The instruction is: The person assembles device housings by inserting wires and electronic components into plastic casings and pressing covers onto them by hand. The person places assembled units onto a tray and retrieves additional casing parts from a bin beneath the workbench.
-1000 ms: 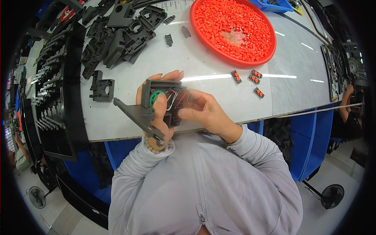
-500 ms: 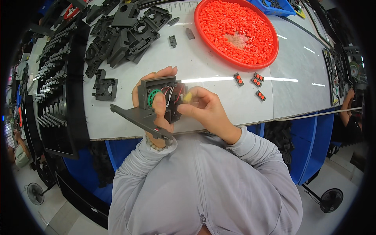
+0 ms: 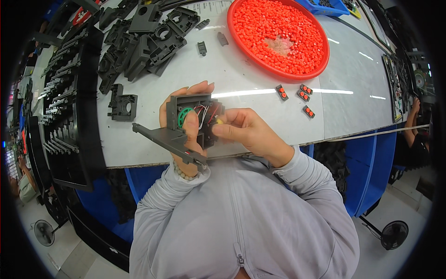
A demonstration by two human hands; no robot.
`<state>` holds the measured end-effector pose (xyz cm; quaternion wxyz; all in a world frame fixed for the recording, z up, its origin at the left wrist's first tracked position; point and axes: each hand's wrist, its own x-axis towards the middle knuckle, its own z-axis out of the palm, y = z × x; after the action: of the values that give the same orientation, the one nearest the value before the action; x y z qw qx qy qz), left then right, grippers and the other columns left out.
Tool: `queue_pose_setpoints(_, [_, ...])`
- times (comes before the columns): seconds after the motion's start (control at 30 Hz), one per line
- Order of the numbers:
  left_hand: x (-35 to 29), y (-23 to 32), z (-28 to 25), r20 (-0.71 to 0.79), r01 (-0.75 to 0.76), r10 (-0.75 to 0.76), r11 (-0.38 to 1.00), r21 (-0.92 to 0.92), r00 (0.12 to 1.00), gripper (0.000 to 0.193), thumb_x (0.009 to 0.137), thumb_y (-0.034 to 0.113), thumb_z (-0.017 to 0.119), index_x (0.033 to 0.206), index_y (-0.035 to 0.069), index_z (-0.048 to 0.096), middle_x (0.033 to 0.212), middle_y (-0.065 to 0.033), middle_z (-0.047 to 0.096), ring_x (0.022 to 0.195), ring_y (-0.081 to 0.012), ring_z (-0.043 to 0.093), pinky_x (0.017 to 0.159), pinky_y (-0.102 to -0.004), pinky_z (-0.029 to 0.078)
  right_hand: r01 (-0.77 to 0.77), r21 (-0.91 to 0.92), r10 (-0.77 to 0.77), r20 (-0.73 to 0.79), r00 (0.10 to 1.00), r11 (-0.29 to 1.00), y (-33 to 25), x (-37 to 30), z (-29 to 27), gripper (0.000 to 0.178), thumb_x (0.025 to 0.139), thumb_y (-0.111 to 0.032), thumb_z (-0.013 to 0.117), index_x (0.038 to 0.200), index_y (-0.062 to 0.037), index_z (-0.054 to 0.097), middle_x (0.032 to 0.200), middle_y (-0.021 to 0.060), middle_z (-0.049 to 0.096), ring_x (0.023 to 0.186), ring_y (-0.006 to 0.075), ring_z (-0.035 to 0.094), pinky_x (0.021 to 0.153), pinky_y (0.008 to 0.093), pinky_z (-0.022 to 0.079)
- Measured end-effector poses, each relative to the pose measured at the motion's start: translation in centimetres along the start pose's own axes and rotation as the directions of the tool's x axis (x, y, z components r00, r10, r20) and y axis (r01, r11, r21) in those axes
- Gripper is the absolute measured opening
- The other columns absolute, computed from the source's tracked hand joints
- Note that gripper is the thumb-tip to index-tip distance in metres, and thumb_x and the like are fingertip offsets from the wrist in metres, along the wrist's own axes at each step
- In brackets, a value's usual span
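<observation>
My left hand (image 3: 189,129) is wrapped round a dark grey plastic housing (image 3: 175,108), its thumb pressing inside. A green round part (image 3: 184,116) sits in the housing, with red and white wires (image 3: 203,115) beside it. A long grey arm-like piece (image 3: 163,142) sticks out from the housing toward my left wrist. At the housing's right side my right hand (image 3: 246,130) pinches a small yellow piece (image 3: 219,121), mostly covered by the fingers. What the yellow piece is cannot be made out.
A red round tray (image 3: 324,69) full of small orange-red caps stands at the back. Several black pieces with orange buttons (image 3: 304,96) lie right of my hands. Grey housings (image 3: 153,46) are piled at the back left, near a black rack (image 3: 83,116). Blue bins (image 3: 360,162) sit below the table edge.
My right hand has moved slightly closer to the housing with the yellow piece, now more hidden by the fingers. My left hand keeps its hold on the housing.
</observation>
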<state>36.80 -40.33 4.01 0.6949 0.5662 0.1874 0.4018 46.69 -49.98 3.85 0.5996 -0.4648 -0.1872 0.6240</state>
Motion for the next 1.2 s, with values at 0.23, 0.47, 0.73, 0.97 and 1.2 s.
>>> queue_pose_setpoints(0.23, [0.1, 0.0, -0.1, 0.024, 0.006, -0.005, 0.999, -0.052, 1.0, 0.041, 0.091, 0.025, 0.043, 0.12, -0.002, 0.034, 0.117, -0.0286, 0.048, 0.11, -0.0357, 0.051, 0.081, -0.0357, 0.051, 0.007, -0.008, -0.007, 0.016, 1.0, 1.0, -0.5, -0.2, 0.3, 0.02, 0.086, -0.024, 0.063, 0.08, -0.005, 0.057, 0.073, -0.004, 0.053, 0.068, 0.0032, 0.046, 0.061, 0.0187, 0.037])
queue_pose_setpoints(0.47, [0.2, 0.7, 0.4, -0.009, 0.058, -0.058, 0.998, -0.035, 0.998, 0.041, 0.092, 0.026, 0.042, 0.121, -0.002, 0.033, 0.117, -0.0282, 0.048, 0.11, -0.0348, 0.051, 0.081, -0.0353, 0.051, 0.097, 0.005, -0.097, -0.046, 0.994, 0.995, -0.2, -0.5, 0.8, 0.018, 0.086, -0.022, 0.062, 0.081, -0.0052, 0.057, 0.073, -0.0059, 0.053, 0.067, 0.0014, 0.046, 0.059, 0.0173, 0.035])
queue_pose_setpoints(0.73, [0.1, 0.1, 0.0, 0.016, 0.052, -0.052, 0.997, -0.047, 0.999, 0.041, 0.092, 0.026, 0.041, 0.121, -0.002, 0.033, 0.117, -0.0282, 0.048, 0.11, -0.0351, 0.051, 0.081, -0.0353, 0.051, -0.036, -0.014, 0.037, 0.033, 0.999, 0.999, -0.4, -0.1, -0.4, 0.02, 0.084, -0.024, 0.064, 0.078, -0.0069, 0.057, 0.07, -0.0057, 0.052, 0.063, 0.0021, 0.045, 0.057, 0.0176, 0.035])
queue_pose_setpoints(0.97, [-0.1, 0.3, 0.2, 0.02, 0.098, -0.097, 0.993, -0.059, 0.995, 0.042, 0.092, 0.026, 0.042, 0.122, -0.002, 0.033, 0.116, -0.0275, 0.049, 0.11, -0.0352, 0.052, 0.082, -0.0365, 0.051, -0.041, -0.009, 0.042, 0.027, 0.999, 0.999, -0.1, 0.0, -0.9, 0.021, 0.084, -0.025, 0.065, 0.078, -0.0071, 0.056, 0.07, -0.0049, 0.053, 0.064, 0.0031, 0.046, 0.059, 0.0185, 0.037])
queue_pose_setpoints(1.2, [-0.3, -0.1, -0.3, 0.028, 0.086, -0.087, 0.996, 0.033, 0.996, 0.043, 0.092, 0.026, 0.045, 0.123, 0.0, 0.032, 0.119, -0.0242, 0.048, 0.111, -0.0317, 0.05, 0.086, -0.0376, 0.049, 0.05, 0.005, -0.049, -0.07, 0.996, 0.999, 0.5, 0.0, 0.3, 0.02, 0.085, -0.024, 0.063, 0.082, -0.0056, 0.057, 0.074, -0.0034, 0.054, 0.068, 0.0038, 0.048, 0.063, 0.0198, 0.04])
